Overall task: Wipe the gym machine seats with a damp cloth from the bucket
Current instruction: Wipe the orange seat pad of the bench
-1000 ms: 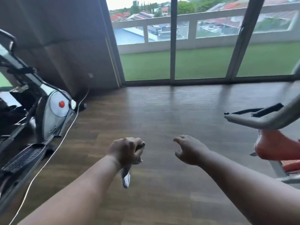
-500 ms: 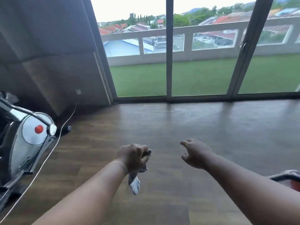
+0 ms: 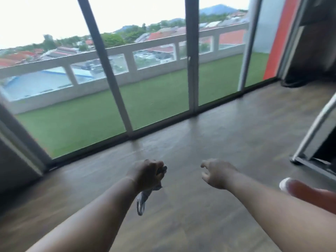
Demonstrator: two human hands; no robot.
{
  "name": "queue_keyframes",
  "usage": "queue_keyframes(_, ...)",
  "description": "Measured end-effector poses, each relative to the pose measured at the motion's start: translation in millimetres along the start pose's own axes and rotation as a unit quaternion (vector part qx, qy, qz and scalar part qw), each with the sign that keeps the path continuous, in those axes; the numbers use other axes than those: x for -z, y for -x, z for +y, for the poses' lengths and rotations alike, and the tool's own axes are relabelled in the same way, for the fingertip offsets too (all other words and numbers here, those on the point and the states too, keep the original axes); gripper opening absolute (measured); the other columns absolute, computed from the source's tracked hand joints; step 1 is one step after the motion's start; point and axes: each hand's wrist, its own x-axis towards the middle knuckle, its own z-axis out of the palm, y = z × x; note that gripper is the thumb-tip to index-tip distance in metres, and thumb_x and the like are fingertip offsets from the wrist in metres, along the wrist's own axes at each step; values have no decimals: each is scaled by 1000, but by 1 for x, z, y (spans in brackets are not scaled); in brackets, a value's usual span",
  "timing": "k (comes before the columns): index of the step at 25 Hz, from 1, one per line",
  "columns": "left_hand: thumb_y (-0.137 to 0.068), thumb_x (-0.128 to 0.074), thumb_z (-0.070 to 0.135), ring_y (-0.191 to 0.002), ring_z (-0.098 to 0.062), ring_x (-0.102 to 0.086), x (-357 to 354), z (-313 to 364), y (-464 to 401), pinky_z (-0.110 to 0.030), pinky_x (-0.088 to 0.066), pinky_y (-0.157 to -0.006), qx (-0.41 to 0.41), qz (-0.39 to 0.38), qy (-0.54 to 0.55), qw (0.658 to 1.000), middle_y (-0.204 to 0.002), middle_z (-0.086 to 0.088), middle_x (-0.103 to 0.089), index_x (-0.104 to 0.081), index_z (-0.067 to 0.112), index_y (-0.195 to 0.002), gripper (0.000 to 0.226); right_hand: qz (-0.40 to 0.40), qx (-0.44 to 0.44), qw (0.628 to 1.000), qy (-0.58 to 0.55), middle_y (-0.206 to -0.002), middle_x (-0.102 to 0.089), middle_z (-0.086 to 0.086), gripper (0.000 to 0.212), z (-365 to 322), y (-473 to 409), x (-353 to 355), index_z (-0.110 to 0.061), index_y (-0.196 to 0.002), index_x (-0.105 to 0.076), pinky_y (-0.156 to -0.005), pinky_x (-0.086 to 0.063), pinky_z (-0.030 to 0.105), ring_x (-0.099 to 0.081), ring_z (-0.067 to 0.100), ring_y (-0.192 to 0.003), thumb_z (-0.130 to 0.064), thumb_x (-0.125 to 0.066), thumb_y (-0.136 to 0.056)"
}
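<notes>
My left hand point(image 3: 147, 174) is a fist gripping a grey-white cloth point(image 3: 142, 201), whose loose end hangs down below the fist over the wooden floor. To its right my right hand point(image 3: 216, 173) hovers with loosely curled fingers and holds nothing. An orange-red machine part point(image 3: 298, 189) with a white end pokes out behind my right forearm at the right edge. No bucket or seat is in view.
Tall sliding glass doors point(image 3: 152, 88) run across the back, with green turf and a balcony wall behind them. A slanted silver metal frame point(image 3: 312, 131) on a dark base stands on the wooden floor point(image 3: 209, 135) at right. A dark wall point(image 3: 12, 160) closes the left side.
The view has swung right and tilted: the elliptical machine at left has left the frame and a metal frame has come in at right. Both hands keep the same pose, the left still gripping the cloth.
</notes>
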Motion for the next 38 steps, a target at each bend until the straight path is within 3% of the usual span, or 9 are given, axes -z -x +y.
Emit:
queue_keyframes(9,-89,-54,39,-64,-24,-58,-49,67,-272,-32,-42,-53,-182,5,104,978,-74,1,-62,-59,15,-80,26,15,-216,975,-46,-132,-60,2,41,166,-75,23,-28,-127,-56,-92,-47,35,-58,28,-116,-40,-45,-88)
queue_keyframes(14,-82,-36,50,-61,-29,-54,-83,150,-407,-38,-50,-55,-223,6,139,965,-68,0,-56,-53,15,-76,39,21,-269,962,-50,-130,-59,1,39,293,-125,52,-27,-125,-56,-88,-46,33,-58,26,-114,-38,-45,-89)
queue_keyframes(17,-80,-32,55,-63,-24,-55,-88,203,-470,-34,-50,-55,-256,-7,126,958,-73,3,-58,-53,21,-84,40,27,-299,952,-65,-130,-58,-2,40,354,-131,66,-28,-126,-55,-87,-43,33,-56,24,-115,-40,-44,-89)
queue_keyframes(22,-85,-51,46,-74,-16,-62,-94,319,-554,-30,-52,-63,-357,-73,145,920,-88,11,-67,-60,38,-97,17,56,-409,904,-113,-123,-58,-4,39,441,-89,63,-29,-121,-56,-85,-45,33,-56,24,-110,-44,-45,-87)
queue_keyframes(29,-86,-45,60,-86,-13,-63,-142,499,-607,-31,-52,-71,-561,-165,173,793,-98,19,-67,-59,41,-100,28,137,-617,755,-172,-92,-61,-12,20,499,-5,19,-28,-92,-55,-72,-44,31,-61,20,-92,-43,-46,-80)
queue_keyframes(32,-82,-37,66,-83,-10,-63,-178,549,-610,-28,-49,-62,-633,-220,187,719,-95,20,-67,-56,45,-102,35,140,-711,657,-208,-103,-62,-7,23,491,16,-10,-32,-103,-60,-74,-45,31,-61,22,-95,-43,-49,-86)
queue_keyframes(34,-79,-35,72,-81,-9,-63,-208,575,-606,-24,-43,-57,-658,-252,196,682,-94,20,-67,-53,50,-105,38,149,-759,585,-243,-98,-60,-9,12,482,25,-35,-34,-93,-58,-67,-41,27,-57,18,-91,-42,-51,-87)
queue_keyframes(36,-78,-35,75,-84,-8,-65,-240,596,-598,-27,-50,-64,-657,-291,214,662,-96,20,-69,-53,53,-104,39,163,-788,532,-263,-93,-59,-8,7,475,28,-60,-35,-85,-50,-60,-35,25,-53,14,-84,-42,-51,-87)
queue_keyframes(38,-79,-43,72,-89,-8,-67,-273,611,-587,-31,-55,-74,-623,-346,241,659,-98,19,-71,-61,51,-98,34,171,-809,481,-291,-109,-64,-5,24,470,27,-91,-35,-106,-60,-70,-46,26,-60,16,-92,-44,-50,-86)
